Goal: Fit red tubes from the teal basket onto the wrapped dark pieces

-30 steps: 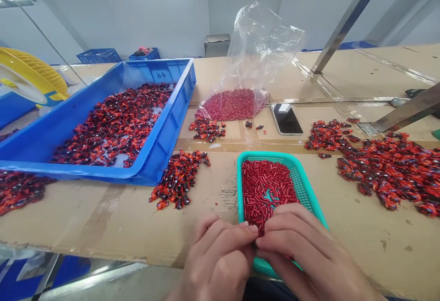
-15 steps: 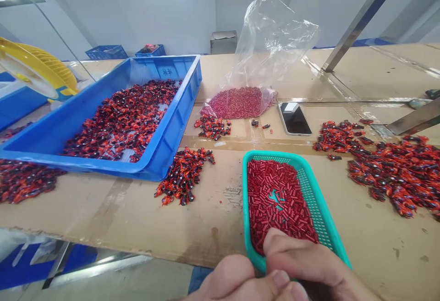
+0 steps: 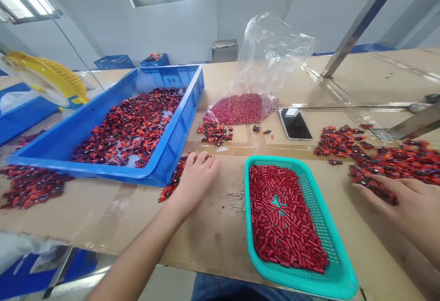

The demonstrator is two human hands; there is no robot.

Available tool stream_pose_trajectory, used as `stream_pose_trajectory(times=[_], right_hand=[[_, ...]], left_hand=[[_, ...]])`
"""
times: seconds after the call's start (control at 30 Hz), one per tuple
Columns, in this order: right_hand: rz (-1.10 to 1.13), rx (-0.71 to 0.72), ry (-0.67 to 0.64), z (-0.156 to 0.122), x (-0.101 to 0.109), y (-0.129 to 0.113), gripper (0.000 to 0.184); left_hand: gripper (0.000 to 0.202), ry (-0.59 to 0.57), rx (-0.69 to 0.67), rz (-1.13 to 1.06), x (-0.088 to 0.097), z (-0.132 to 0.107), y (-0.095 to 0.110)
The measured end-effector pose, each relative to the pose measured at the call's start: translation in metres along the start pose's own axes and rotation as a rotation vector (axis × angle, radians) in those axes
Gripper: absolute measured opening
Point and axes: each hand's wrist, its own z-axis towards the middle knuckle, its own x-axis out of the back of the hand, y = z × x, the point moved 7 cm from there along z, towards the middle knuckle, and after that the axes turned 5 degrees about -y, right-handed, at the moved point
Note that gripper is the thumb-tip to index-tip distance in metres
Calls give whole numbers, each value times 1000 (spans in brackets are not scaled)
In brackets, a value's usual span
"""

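Observation:
My left hand lies palm down over a small pile of black-and-orange parts beside the blue bin, its fingers slightly spread and their tips partly hidden. At the right, my right hand reaches into a larger heap of red, orange and black parts. Its thumb and forefinger are apart, with several parts lying between and under them; no firm grip shows. Between my hands stands a green plastic basket holding many short dark-red tubes.
A big blue bin holds many similar parts. Behind the basket are a clear bag of red tubes, a phone and a small pile of parts. A yellow fan stands left; a metal post rises right.
My hands were together over the basket's near edge; they have parted, the left to the small pile, the right to the heap. The view has tilted up slightly.

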Motion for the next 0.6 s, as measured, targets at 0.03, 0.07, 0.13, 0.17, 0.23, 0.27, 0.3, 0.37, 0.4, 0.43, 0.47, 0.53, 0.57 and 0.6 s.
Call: stream_pose_trajectory(times=[0.03,0.07,0.13,0.17,0.23,0.27,0.3,0.37,0.4,0.43,0.47,0.53,0.57,0.6], right_hand=[[-54,21,-4,-2,-3,7,42],[-96,33,16,-3,-2,9,42],[-124,-9,101,-1,12,2,48],[-112,-31,151,2,23,-7,51],[-7,-17,215,8,43,-39,41],[89,37,209,12,51,-60,30],[191,105,182,16,57,-82,23],[358,253,79,22,60,-128,17],[413,314,30,24,59,-148,16],[434,354,1,25,56,-164,15],[437,376,-22,26,51,-176,14],[409,379,-45,28,41,-190,16],[396,378,-59,28,35,-193,18],[389,382,-72,29,31,-195,19]], left_hand=[[16,-9,-15,6,-7,4,-6],[15,-13,-30,9,-11,8,-10],[15,6,-50,4,-14,13,-12],[16,27,-56,-6,-13,14,-12],[15,81,-71,-38,-7,12,-9],[15,116,-79,-84,-2,9,-7],[14,159,-79,-168,3,6,-6],[13,239,-40,-434,12,-3,-5],[13,264,-1,-603,13,-8,-6],[14,281,50,-782,13,-13,-6],[14,284,108,-955,10,-18,-5],[12,261,227,-1281,-1,-27,0],[10,237,292,-1441,-7,-30,5],[10,207,361,-1582,-14,-34,9]])
